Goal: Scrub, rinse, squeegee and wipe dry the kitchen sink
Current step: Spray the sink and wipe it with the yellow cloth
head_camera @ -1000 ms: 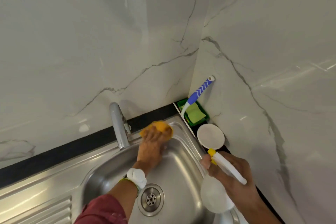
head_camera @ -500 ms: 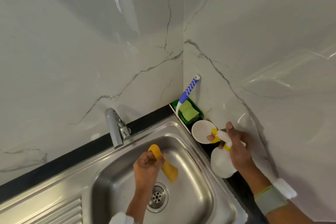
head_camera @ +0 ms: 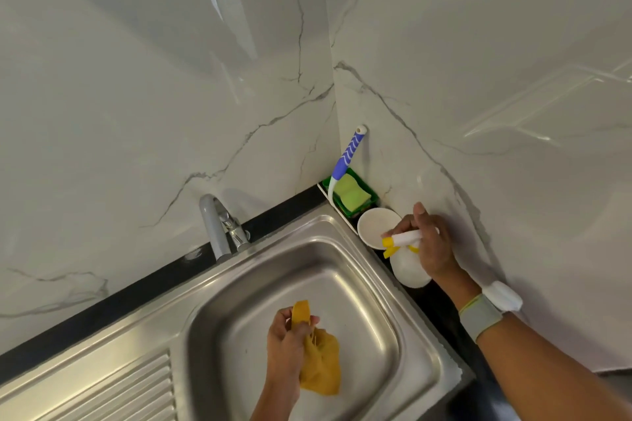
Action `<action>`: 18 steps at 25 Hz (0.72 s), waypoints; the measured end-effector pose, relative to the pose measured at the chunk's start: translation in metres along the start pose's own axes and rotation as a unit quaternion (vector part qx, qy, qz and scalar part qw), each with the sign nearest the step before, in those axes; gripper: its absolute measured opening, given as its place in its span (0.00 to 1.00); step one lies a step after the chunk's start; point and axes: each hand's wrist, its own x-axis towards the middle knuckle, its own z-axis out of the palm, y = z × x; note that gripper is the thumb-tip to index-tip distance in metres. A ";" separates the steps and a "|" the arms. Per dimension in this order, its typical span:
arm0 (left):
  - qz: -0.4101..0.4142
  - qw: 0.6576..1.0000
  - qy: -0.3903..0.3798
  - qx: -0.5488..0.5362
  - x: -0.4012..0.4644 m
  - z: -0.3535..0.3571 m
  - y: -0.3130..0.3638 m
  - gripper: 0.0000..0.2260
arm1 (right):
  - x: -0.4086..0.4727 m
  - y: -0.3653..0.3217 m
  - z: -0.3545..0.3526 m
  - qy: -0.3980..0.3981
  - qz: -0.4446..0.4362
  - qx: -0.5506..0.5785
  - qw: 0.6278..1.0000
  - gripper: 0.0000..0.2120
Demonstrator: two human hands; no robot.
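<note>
The steel sink fills the lower middle, its drain hidden behind my left arm. My left hand grips a yellow cloth that hangs crumpled above the basin. My right hand holds the head of a white spray bottle with a yellow nozzle, standing on the dark counter strip to the right of the sink. A grey tap stands at the sink's back edge.
In the back right corner, a green tray holds a green sponge and a blue-handled brush leans on the marble wall. A white bowl sits beside the bottle. The ribbed drainboard lies left.
My left hand pulled the cloth from the sink's back rim near the tap down over the basin. My right hand carried the spray bottle from over the sink to the counter beside the bowl.
</note>
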 end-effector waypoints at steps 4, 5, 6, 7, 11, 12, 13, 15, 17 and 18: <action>-0.064 0.996 -0.054 -0.008 -0.008 0.008 0.005 0.15 | -0.002 0.011 -0.004 -0.002 -0.015 -0.036 0.999 0.46; -0.077 0.995 -0.063 -0.017 -0.011 0.007 0.007 0.15 | -0.005 0.013 -0.005 0.006 -0.019 -0.044 0.999 0.45; -0.084 0.994 -0.063 -0.023 -0.013 0.004 0.011 0.15 | -0.008 0.014 -0.006 0.013 -0.020 -0.044 0.999 0.45; -0.086 0.994 -0.059 -0.033 -0.013 0.002 0.014 0.16 | -0.011 0.012 -0.007 0.021 -0.026 -0.041 0.999 0.43; -0.089 0.992 -0.057 -0.068 -0.009 -0.005 0.018 0.15 | -0.036 0.001 -0.012 0.057 -0.037 -0.071 0.995 0.19; -0.088 0.992 -0.060 -0.069 -0.009 -0.009 0.018 0.15 | -0.047 0.000 -0.010 0.082 -0.029 -0.066 0.994 0.17; -0.086 0.992 -0.068 -0.069 -0.010 -0.014 0.018 0.15 | -0.060 0.003 -0.009 0.116 -0.029 -0.061 0.991 0.18; -0.075 0.991 -0.097 -0.061 -0.015 -0.022 0.021 0.14 | -0.097 0.013 -0.009 0.205 -0.037 -0.077 0.975 0.24; -0.041 0.990 -0.131 -0.022 -0.021 -0.027 0.028 0.15 | -0.139 0.011 -0.001 0.252 0.000 -0.084 0.964 0.19; -0.019 0.989 -0.148 0.004 -0.023 -0.030 0.033 0.17 | -0.157 0.006 0.008 0.220 0.028 -0.091 0.971 0.10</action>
